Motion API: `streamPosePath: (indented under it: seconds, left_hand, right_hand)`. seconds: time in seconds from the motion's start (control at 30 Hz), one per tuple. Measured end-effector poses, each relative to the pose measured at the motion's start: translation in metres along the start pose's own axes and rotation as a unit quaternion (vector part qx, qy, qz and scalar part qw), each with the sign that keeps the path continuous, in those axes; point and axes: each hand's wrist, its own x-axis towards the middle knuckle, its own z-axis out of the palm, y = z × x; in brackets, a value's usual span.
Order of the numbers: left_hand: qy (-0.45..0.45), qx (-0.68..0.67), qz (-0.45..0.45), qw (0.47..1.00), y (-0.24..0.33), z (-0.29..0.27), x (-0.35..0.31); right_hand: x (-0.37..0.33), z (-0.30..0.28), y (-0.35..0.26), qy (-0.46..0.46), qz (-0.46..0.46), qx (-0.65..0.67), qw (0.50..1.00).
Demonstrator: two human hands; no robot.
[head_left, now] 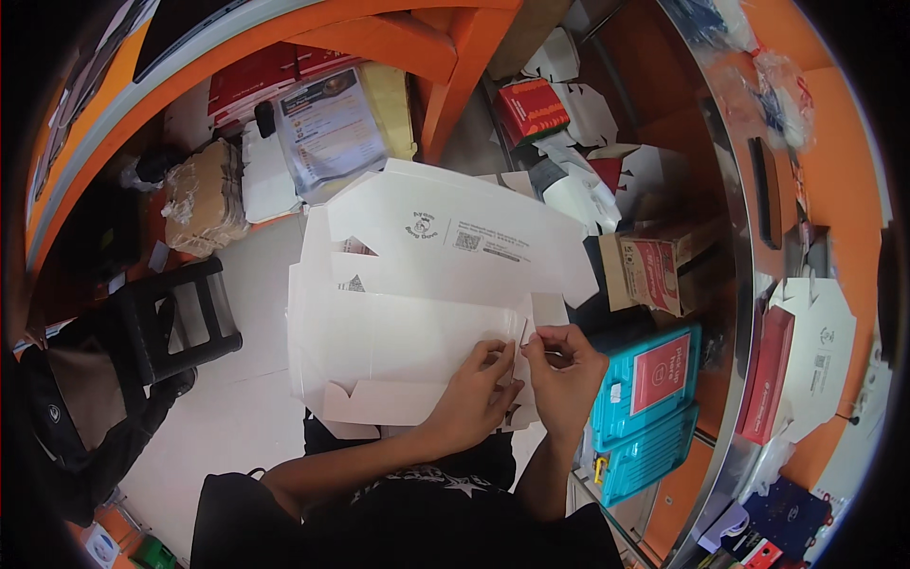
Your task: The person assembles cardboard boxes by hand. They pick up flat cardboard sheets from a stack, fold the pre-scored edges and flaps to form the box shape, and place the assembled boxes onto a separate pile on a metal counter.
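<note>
In left hand (477, 391) and right hand (569, 379): part-folded white carton (417, 332), open.

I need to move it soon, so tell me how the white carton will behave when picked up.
The carton is probably light for its size: it looks like thin card. It may flop at its creases, since it is spread open. Its printed panel is likely fairly stiff, as it looks flat, without sagging.

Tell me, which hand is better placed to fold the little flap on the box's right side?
Probably the right hand: it's at the white carton's right edge, close beside the small flap. The left hand sits farther from that flap.
</note>
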Motion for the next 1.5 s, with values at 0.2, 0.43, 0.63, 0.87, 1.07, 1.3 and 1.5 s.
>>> streamPosePath:
  seconds: [0.2,0.43,0.63,0.87,1.07,1.3,1.5]
  left_hand:
    - [-0.007,-0.005,0.018,1.000,0.005,-0.004,0.001]
    - [-0.024,0.008,0.002,1.000,-0.002,-0.001,-0.002]
    - [-0.034,0.016,0.029,0.999,-0.008,-0.001,-0.002]
    - [-0.009,-0.003,0.008,1.000,0.001,-0.011,-0.003]
    - [-0.093,0.087,0.075,0.989,0.056,-0.015,0.000]
    - [-0.100,-0.114,0.043,0.988,0.058,-0.040,0.018]
    - [-0.004,0.121,0.345,0.931,0.141,0.007,0.049]
  right_hand:
    - [-0.016,0.010,-0.001,0.041,-0.086,-0.087,0.992]
    - [-0.021,0.018,0.007,0.049,-0.121,-0.110,0.985]
    - [-0.030,0.022,0.023,0.073,-0.126,-0.116,0.983]
    - [-0.024,0.016,0.042,-0.030,-0.052,0.102,0.993]
    - [-0.035,-0.020,0.033,-0.093,0.063,0.370,0.922]
    - [-0.018,-0.021,0.015,-0.090,-0.123,0.322,0.934]
    - [-0.026,-0.082,-0.023,0.193,-0.350,0.095,0.912]
